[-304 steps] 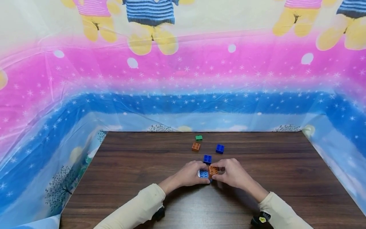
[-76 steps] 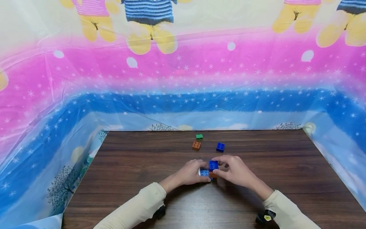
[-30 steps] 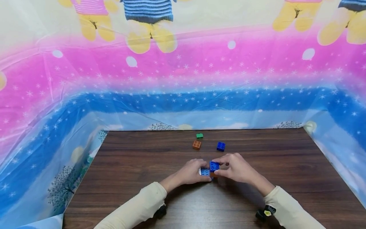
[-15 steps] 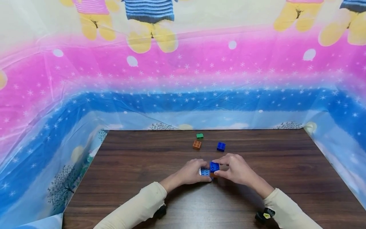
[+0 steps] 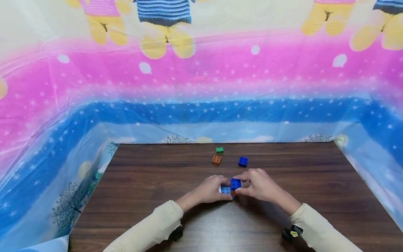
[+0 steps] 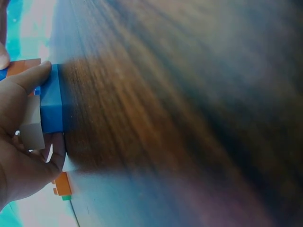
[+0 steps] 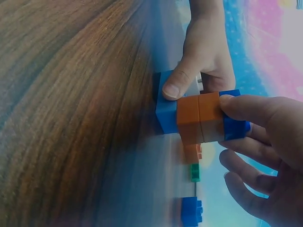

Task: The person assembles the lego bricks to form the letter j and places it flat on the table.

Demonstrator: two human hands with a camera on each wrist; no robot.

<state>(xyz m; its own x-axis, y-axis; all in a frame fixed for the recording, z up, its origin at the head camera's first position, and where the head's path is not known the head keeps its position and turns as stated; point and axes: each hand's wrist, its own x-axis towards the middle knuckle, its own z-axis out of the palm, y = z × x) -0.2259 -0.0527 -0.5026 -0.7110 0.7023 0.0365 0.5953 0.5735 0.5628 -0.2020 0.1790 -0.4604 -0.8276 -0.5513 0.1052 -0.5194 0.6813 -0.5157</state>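
Observation:
My left hand (image 5: 209,189) grips a light blue toy building brick (image 7: 166,111) standing on the table, its thumb on the near side. A whitish brick (image 6: 32,124) sits against it, partly covered by that hand. On the light blue brick's right part rise two stacked orange bricks (image 7: 200,116), with a dark blue brick (image 5: 235,184) on top. Thumb and fingers of my right hand (image 5: 259,186) pinch the dark blue brick. In the right wrist view the dark blue brick lies flush against the upper orange one; the right hand's other fingers are loosely bent.
Beyond the hands, a loose orange brick (image 5: 216,160), a small green brick (image 5: 219,149) and another dark blue brick (image 5: 242,161) lie on the brown wooden table (image 5: 151,168). A patterned cloth (image 5: 201,112) hangs behind and along both sides.
Ten seconds ago the right hand held an orange brick; the dark blue brick lay on the table. By 2.5 seconds ago that dark blue brick was over the orange stack. Little has moved since.

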